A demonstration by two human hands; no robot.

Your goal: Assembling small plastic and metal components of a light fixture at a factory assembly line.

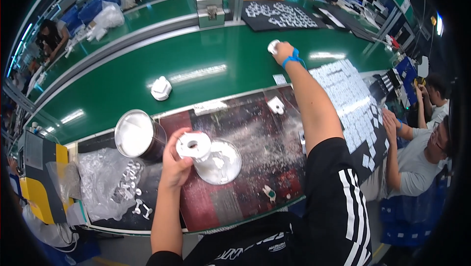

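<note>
My left hand (173, 169) grips a round white plastic housing (190, 143) with a dark hole in its middle. The housing is held over a shallow clear dish (226, 177) of white paste or powder. My right arm reaches far across the bench, and my right hand (283, 53) is closed on another round white part (273, 46) at the green belt. Its fingers are partly hidden by the back of the hand. One more white housing (161, 89) sits on the belt to the left. Nearer lies a small white plate-like piece (275, 105) with a hole.
Left of the dish stands a tub (135, 133) of white material. Beside it a clear plastic bag (100, 175) lies by small white dumbbell-shaped parts (141, 208). Rows of pale squares (343, 104) cover a board at right, near a co-worker (417, 153). A yellow-grey machine (41, 177) stands left.
</note>
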